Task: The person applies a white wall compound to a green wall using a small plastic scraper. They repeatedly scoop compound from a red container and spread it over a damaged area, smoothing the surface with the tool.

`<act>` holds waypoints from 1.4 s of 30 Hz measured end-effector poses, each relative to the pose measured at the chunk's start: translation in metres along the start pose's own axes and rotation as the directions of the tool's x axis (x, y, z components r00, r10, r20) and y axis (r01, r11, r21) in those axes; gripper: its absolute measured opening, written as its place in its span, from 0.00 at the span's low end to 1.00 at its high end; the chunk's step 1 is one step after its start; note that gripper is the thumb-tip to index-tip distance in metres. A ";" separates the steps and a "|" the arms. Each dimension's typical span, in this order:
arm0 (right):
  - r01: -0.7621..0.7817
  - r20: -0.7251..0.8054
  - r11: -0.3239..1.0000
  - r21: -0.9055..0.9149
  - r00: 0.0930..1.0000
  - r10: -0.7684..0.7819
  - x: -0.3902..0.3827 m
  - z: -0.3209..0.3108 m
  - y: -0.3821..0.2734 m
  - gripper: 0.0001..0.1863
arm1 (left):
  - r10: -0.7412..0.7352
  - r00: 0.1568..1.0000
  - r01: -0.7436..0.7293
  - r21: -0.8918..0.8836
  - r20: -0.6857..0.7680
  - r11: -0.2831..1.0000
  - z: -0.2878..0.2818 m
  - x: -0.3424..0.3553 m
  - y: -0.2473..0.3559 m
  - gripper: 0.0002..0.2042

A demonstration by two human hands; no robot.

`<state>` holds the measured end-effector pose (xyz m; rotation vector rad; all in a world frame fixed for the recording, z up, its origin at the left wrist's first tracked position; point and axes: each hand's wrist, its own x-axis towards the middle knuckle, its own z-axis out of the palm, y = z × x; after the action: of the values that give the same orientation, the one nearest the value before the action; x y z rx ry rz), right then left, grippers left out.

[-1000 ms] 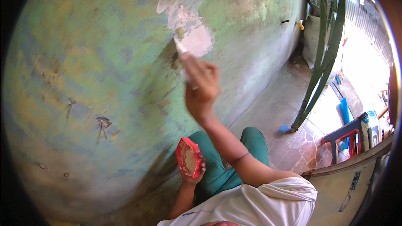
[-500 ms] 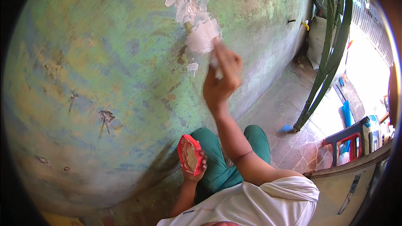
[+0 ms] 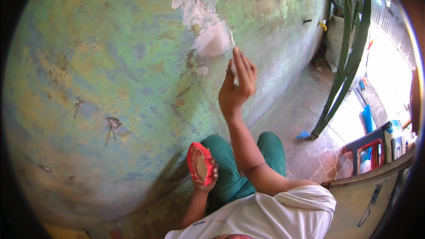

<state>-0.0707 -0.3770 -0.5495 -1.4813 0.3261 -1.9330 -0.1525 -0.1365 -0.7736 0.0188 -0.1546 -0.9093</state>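
Mottled and green, the wall (image 3: 110, 62) rises ahead of both hands. Nearest, the left hand (image 3: 204, 187) grips a red container (image 3: 208, 156) of filler (image 3: 200, 164), below and left of the right hand; if that wrist tipped, the filler could probably slide onto the green trousers (image 3: 221, 151) just beside it. The container's long axis runs near upright, top leaning left, open face showing to the camera.

Farther up, the right hand (image 3: 239, 82) pinches a thin white scraper (image 3: 232, 40) between thumb and fingers. Too steep a blade might score the pale patch (image 3: 214, 39), up and left of those fingers. Its long axis points up from the grip, leaning slightly left; whether its tip touches the wall I cannot tell.
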 end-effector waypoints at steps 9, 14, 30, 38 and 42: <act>0.076 0.033 0.994 0.082 0.996 -0.079 -0.032 -0.003 0.003 0.32 | -0.022 1.000 0.022 0.021 0.001 1.000 0.003 0.004 0.000 0.33; 0.215 0.233 0.972 0.095 0.945 -0.231 -0.019 -0.009 -0.016 0.34 | 0.011 0.998 -0.009 0.024 -0.057 1.000 -0.003 -0.001 0.000 0.31; -0.622 0.514 -0.261 0.738 0.269 0.814 0.015 -0.129 0.100 0.26 | -0.057 0.988 0.076 0.130 -0.144 0.989 0.023 0.034 -0.027 0.31; -0.943 0.424 0.141 0.301 0.265 0.866 -0.043 -0.208 0.101 0.19 | -0.039 0.990 0.091 0.397 -0.138 0.913 0.074 0.130 -0.033 0.30; -0.959 0.387 0.215 0.185 0.272 0.881 -0.029 -0.228 0.067 0.15 | -0.121 0.969 0.189 0.334 -0.215 0.923 0.089 0.136 -0.043 0.31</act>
<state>-0.2539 -0.4533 -0.6833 -0.7919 0.5438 -0.7252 -0.1171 -0.2654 -0.6719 0.4580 -0.1368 -1.0238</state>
